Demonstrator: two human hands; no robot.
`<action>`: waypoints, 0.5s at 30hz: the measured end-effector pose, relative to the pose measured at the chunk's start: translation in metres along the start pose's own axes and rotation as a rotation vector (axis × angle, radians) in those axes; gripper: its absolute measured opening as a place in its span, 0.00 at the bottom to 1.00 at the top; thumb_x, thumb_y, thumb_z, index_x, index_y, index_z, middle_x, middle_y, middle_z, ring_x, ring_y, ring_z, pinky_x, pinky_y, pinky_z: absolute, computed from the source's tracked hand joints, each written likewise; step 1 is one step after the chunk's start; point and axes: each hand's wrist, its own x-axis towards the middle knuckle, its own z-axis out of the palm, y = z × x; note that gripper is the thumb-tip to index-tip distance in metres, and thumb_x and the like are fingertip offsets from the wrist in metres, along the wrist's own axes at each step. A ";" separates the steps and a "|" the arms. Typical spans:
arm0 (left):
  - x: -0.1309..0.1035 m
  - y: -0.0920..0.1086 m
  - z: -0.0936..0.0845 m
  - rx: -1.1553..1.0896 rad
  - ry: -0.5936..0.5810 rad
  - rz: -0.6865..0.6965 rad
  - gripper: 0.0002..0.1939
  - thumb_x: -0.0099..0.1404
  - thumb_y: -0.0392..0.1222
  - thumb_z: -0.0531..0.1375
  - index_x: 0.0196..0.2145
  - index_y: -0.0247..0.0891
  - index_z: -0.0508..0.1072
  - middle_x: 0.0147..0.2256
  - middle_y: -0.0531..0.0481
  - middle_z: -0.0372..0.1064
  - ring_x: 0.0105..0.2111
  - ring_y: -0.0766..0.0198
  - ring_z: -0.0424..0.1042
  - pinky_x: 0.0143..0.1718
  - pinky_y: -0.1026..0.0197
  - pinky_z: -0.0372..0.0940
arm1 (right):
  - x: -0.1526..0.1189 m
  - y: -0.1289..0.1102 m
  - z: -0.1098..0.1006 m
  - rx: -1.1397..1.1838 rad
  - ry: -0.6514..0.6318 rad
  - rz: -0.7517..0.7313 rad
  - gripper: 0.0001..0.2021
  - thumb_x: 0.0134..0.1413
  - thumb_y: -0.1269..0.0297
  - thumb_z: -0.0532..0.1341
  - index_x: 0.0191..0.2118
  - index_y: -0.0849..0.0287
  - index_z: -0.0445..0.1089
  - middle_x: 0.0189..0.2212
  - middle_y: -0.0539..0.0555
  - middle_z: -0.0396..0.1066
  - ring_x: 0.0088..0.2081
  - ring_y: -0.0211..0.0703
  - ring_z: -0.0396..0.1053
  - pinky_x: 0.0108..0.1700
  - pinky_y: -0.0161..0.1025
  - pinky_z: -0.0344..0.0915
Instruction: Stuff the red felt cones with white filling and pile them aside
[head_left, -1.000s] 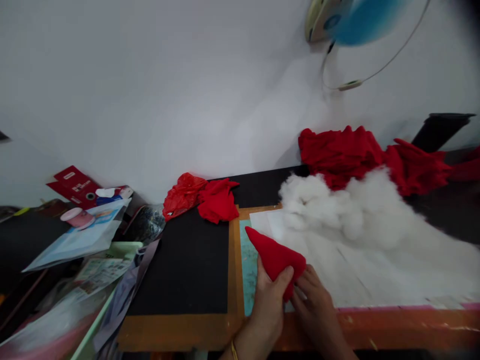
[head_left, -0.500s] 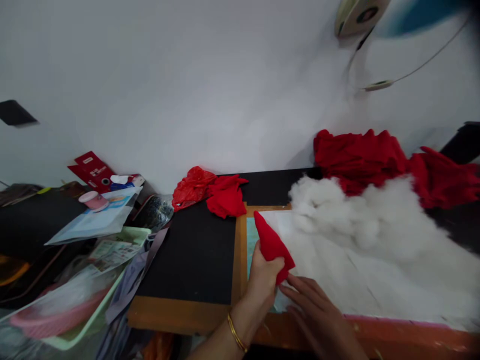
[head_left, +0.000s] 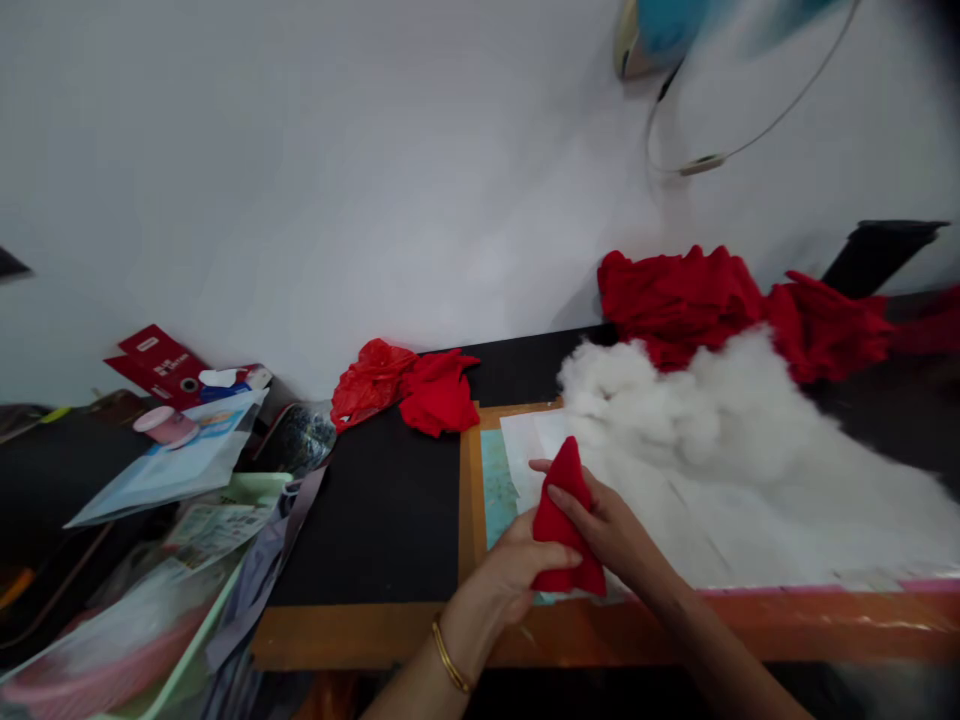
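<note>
A pointed red fabric piece [head_left: 564,510], cone-like and narrowing to a tip at the top, is held upright over the near edge of the table. My left hand [head_left: 517,565] grips its lower left side, thumb across the front. Around the upper right side is my right hand [head_left: 611,525], its thumb pressed on the front and a fingertip poking out behind. Both hands hide the back of the piece. Fluffy white stuffing [head_left: 697,430] is heaped just beyond my right hand, on a white sheet.
Red fabric pieces [head_left: 682,300] are piled against the wall at right. A red plastic bag [head_left: 373,380] and red cloth [head_left: 439,395] lie left of centre. At left are a pale green basket [head_left: 259,487], a pink thread spool [head_left: 166,426] and a red box [head_left: 165,365]. A cable hangs on the wall.
My right hand has come up from below and taken hold of the red piece's upper right side. The piece has turned, its tip now pointing nearly straight up. The camera view has shifted slightly.
</note>
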 end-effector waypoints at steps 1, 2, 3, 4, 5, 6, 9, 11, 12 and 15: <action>-0.001 0.000 -0.001 -0.011 -0.018 -0.005 0.22 0.43 0.30 0.65 0.40 0.33 0.74 0.33 0.47 0.76 0.30 0.63 0.72 0.36 0.60 0.66 | 0.000 0.001 0.002 -0.028 0.029 -0.028 0.21 0.61 0.51 0.55 0.55 0.55 0.67 0.43 0.55 0.72 0.39 0.48 0.71 0.41 0.43 0.68; 0.000 0.000 -0.002 -0.014 -0.033 -0.016 0.21 0.43 0.30 0.66 0.39 0.32 0.75 0.33 0.46 0.76 0.30 0.62 0.73 0.37 0.60 0.66 | 0.000 0.001 0.004 -0.057 0.052 -0.062 0.21 0.60 0.53 0.55 0.55 0.55 0.67 0.46 0.56 0.71 0.42 0.49 0.70 0.43 0.43 0.67; 0.000 -0.001 -0.002 -0.017 -0.044 -0.030 0.21 0.43 0.30 0.66 0.39 0.32 0.75 0.33 0.45 0.76 0.30 0.62 0.73 0.37 0.59 0.66 | 0.001 0.002 0.005 -0.086 0.068 -0.100 0.20 0.60 0.54 0.55 0.55 0.55 0.67 0.49 0.57 0.70 0.44 0.49 0.69 0.45 0.44 0.66; 0.002 -0.003 -0.002 -0.024 -0.044 -0.046 0.20 0.42 0.30 0.65 0.38 0.32 0.75 0.32 0.46 0.76 0.29 0.62 0.72 0.36 0.59 0.66 | 0.002 0.002 0.005 -0.112 0.082 -0.136 0.20 0.60 0.55 0.55 0.55 0.55 0.67 0.51 0.57 0.68 0.46 0.50 0.68 0.46 0.44 0.66; 0.003 -0.005 -0.001 -0.036 -0.026 -0.054 0.19 0.42 0.29 0.63 0.36 0.32 0.74 0.30 0.46 0.76 0.28 0.62 0.72 0.35 0.59 0.66 | 0.003 0.001 0.005 -0.129 0.091 -0.160 0.20 0.60 0.55 0.55 0.56 0.55 0.67 0.51 0.58 0.68 0.47 0.51 0.68 0.46 0.44 0.65; 0.004 -0.007 0.001 -0.050 0.002 -0.058 0.18 0.41 0.29 0.61 0.34 0.33 0.74 0.28 0.47 0.75 0.27 0.62 0.71 0.33 0.59 0.65 | 0.003 0.001 0.005 -0.129 0.095 -0.164 0.21 0.60 0.55 0.55 0.56 0.55 0.67 0.51 0.58 0.68 0.46 0.50 0.68 0.45 0.44 0.65; 0.007 -0.012 0.008 -0.050 0.048 -0.071 0.16 0.41 0.31 0.58 0.32 0.33 0.73 0.24 0.49 0.72 0.23 0.62 0.70 0.26 0.61 0.63 | 0.005 -0.002 0.003 -0.017 0.057 -0.016 0.23 0.60 0.52 0.55 0.56 0.56 0.66 0.41 0.56 0.73 0.38 0.48 0.70 0.38 0.41 0.66; 0.006 -0.015 0.012 -0.001 0.028 -0.080 0.15 0.42 0.33 0.59 0.32 0.34 0.72 0.22 0.51 0.69 0.20 0.64 0.67 0.21 0.63 0.60 | 0.006 -0.003 0.002 0.088 0.020 0.110 0.24 0.59 0.49 0.56 0.54 0.57 0.68 0.35 0.54 0.73 0.33 0.45 0.69 0.34 0.39 0.65; 0.006 -0.016 0.014 0.022 0.018 -0.087 0.15 0.42 0.33 0.61 0.32 0.34 0.71 0.22 0.52 0.68 0.19 0.66 0.65 0.19 0.64 0.57 | 0.006 -0.003 0.002 0.139 0.007 0.152 0.24 0.58 0.47 0.56 0.53 0.57 0.70 0.34 0.53 0.73 0.33 0.45 0.68 0.33 0.39 0.64; 0.006 -0.018 0.015 0.036 0.017 -0.103 0.15 0.44 0.36 0.66 0.31 0.36 0.69 0.19 0.57 0.62 0.15 0.73 0.55 0.16 0.67 0.45 | 0.005 0.000 0.002 0.294 -0.012 0.230 0.25 0.55 0.43 0.58 0.50 0.57 0.72 0.34 0.53 0.73 0.31 0.42 0.68 0.31 0.36 0.63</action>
